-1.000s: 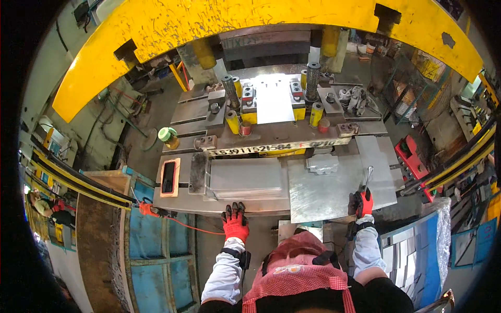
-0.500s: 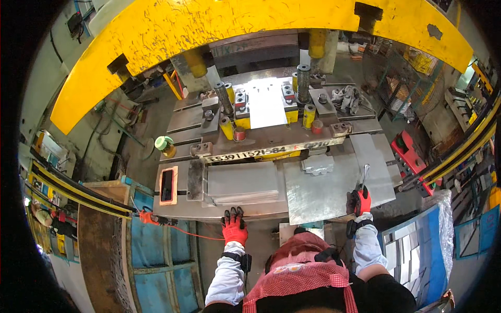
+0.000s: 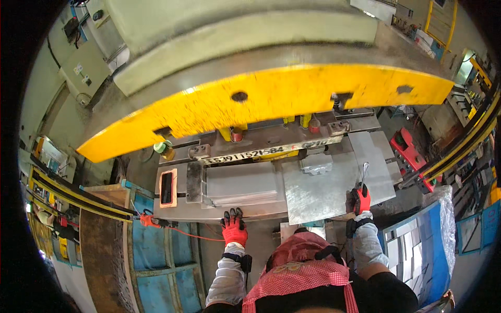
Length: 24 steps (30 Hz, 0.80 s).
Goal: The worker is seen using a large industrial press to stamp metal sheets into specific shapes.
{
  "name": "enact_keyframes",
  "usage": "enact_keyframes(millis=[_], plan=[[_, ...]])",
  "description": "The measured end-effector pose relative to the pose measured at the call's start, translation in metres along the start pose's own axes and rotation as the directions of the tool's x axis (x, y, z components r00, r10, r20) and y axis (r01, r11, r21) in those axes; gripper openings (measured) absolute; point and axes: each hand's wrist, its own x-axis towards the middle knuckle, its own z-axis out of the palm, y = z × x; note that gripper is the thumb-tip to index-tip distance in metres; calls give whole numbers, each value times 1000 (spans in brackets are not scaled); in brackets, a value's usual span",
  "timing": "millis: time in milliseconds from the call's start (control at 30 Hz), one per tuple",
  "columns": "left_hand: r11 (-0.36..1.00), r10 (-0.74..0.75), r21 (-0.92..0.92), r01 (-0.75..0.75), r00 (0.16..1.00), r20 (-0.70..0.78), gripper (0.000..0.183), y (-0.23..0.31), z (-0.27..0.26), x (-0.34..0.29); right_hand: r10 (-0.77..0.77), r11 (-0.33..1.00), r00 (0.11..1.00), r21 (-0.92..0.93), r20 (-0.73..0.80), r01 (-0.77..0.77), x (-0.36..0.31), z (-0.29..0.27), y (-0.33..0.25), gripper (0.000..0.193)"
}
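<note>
My left hand [image 3: 234, 227], in a red glove with dark fingertips, rests open at the front edge of the press table [image 3: 182, 212], fingers reaching onto it. Just beyond lies a neat stack of thin grey metal sheets [image 3: 242, 182]. My right hand [image 3: 361, 200], also gloved in red and black, is closed around a slim, shiny metal tool with a rounded end [image 3: 365, 173]; its exact kind I cannot make out. That hand is over a large flat metal plate [image 3: 313, 196]. A small pile of notched metal pieces [image 3: 317, 163] lies on the plate's far side.
The press's yellow ram [image 3: 292, 96] spans the area ahead, hiding most of the lower die [image 3: 271, 141]. A phone [image 3: 167, 187] lies at the table's left. A red control box [image 3: 412, 156] stands right. Yellow-black guard posts [image 3: 83, 192] flank both sides; a blue frame [image 3: 156, 245] stands left.
The yellow ram has come down over the die, hiding the bright sheet and guide posts seen before. Both hands have stayed in place.
</note>
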Motion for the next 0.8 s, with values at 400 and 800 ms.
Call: enact_keyframes(millis=[400,800], plan=[[999,8,52,-10,1000,29,53,-10,10,-1,-83,974,996,-214,-21,77,11,-7,17,26],[1000,7,8,-7,1000,-20,62,11,-8,-11,-45,985,999,-169,-6,43,-2,2,-7,23]])
